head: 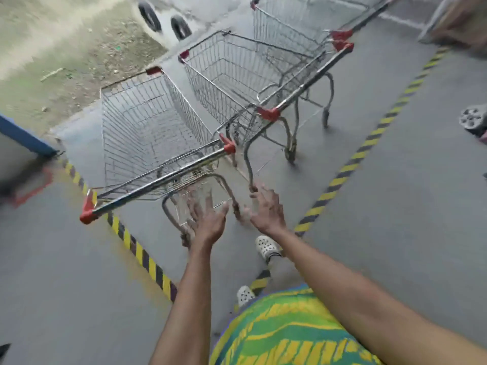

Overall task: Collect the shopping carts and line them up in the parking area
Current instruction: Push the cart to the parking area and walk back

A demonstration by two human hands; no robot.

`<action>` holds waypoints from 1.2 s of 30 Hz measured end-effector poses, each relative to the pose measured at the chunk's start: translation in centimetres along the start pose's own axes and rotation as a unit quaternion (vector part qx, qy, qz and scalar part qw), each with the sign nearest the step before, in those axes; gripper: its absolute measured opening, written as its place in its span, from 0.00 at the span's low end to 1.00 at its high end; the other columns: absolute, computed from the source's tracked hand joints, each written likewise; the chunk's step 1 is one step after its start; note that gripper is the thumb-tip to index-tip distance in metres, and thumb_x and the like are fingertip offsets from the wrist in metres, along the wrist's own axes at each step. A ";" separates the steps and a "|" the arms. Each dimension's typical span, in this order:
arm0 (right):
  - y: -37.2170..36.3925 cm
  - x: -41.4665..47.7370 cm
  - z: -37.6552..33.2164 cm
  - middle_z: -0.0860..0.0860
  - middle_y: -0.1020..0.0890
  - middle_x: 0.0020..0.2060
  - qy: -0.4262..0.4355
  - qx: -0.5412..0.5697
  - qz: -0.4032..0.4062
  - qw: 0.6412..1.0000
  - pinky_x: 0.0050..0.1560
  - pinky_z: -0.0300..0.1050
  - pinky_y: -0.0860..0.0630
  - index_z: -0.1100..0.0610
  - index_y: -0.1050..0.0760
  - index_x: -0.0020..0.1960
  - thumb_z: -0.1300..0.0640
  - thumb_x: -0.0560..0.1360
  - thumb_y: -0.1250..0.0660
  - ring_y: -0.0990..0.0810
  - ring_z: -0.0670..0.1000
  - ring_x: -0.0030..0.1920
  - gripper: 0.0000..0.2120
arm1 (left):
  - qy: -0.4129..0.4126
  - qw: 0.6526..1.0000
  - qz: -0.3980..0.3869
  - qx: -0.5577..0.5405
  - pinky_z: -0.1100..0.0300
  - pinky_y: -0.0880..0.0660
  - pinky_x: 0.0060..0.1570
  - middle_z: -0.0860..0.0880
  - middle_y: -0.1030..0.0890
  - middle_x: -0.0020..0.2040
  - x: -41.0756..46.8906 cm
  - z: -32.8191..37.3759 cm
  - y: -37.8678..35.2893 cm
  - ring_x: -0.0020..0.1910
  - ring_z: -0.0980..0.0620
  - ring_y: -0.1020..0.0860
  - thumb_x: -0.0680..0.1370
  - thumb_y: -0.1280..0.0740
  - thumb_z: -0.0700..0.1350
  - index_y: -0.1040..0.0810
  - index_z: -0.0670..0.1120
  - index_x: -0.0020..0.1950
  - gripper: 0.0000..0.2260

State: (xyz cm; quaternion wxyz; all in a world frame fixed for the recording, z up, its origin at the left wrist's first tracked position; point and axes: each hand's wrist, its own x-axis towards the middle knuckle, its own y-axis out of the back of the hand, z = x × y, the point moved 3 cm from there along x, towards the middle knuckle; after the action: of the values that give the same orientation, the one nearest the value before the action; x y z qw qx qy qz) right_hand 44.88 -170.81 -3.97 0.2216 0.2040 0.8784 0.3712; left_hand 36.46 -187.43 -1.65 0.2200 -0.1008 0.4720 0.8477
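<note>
Three wire shopping carts with red corner caps stand side by side inside a bay marked with yellow-black tape. The nearest cart (147, 138) is on the left, and its handle bar (158, 181) runs across in front of me. The middle cart (237, 77) and the far cart (295, 25) stand behind it to the right. My left hand (208, 219) and my right hand (266, 206) reach forward with spread fingers, below the nearest cart's handle. Neither hand holds anything; both are blurred.
Yellow-black floor tape (369, 143) borders the bay on the right and tape (139, 254) on the left. Two tyres (163, 19) stand at the back on wet ground. A blue-edged object (23, 138) sits at the left. My white clogs (267, 246) are on the concrete.
</note>
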 end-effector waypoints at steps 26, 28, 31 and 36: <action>32.3 -55.9 56.2 0.51 0.16 0.57 -0.503 0.330 0.468 0.648 0.55 0.43 0.25 0.51 0.18 0.54 0.53 0.78 0.30 0.18 0.51 0.54 0.06 | -0.351 0.766 -0.535 0.055 0.67 0.31 0.56 0.51 0.19 0.61 -53.3 40.2 -56.4 0.62 0.55 0.23 0.84 0.37 0.52 0.21 0.46 0.68 0.16; 34.1 -57.9 58.7 0.50 0.16 0.55 -0.496 0.357 0.495 0.617 0.55 0.44 0.24 0.49 0.18 0.53 0.53 0.78 0.30 0.18 0.49 0.51 0.05 | -0.354 0.749 -0.558 0.059 0.72 0.30 0.50 0.50 0.17 0.57 -56.0 42.8 -59.5 0.59 0.54 0.21 0.85 0.37 0.50 0.19 0.44 0.64 0.14; 36.5 -60.1 62.6 0.47 0.15 0.53 -0.495 0.390 0.521 0.576 0.53 0.41 0.24 0.47 0.19 0.51 0.54 0.79 0.30 0.18 0.47 0.52 0.03 | -0.352 0.733 -0.580 0.059 0.64 0.28 0.49 0.48 0.15 0.48 -58.9 46.9 -64.4 0.49 0.55 0.19 0.85 0.39 0.51 0.16 0.45 0.56 0.14; 41.8 -63.3 72.6 0.47 0.14 0.49 -0.513 0.408 0.553 0.514 0.47 0.37 0.25 0.51 0.16 0.52 0.53 0.78 0.29 0.17 0.46 0.50 0.04 | -0.373 0.701 -0.604 0.069 0.58 0.25 0.42 0.48 0.13 0.43 -63.9 56.2 -75.9 0.43 0.53 0.18 0.80 0.39 0.62 0.14 0.46 0.51 0.22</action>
State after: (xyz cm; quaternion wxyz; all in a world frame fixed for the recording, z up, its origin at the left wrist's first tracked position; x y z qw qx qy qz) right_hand 144.09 -136.29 -3.32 0.2764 0.8715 0.3764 -0.1498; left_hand 130.47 -123.00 -4.83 0.8494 -0.0247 0.2460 0.4663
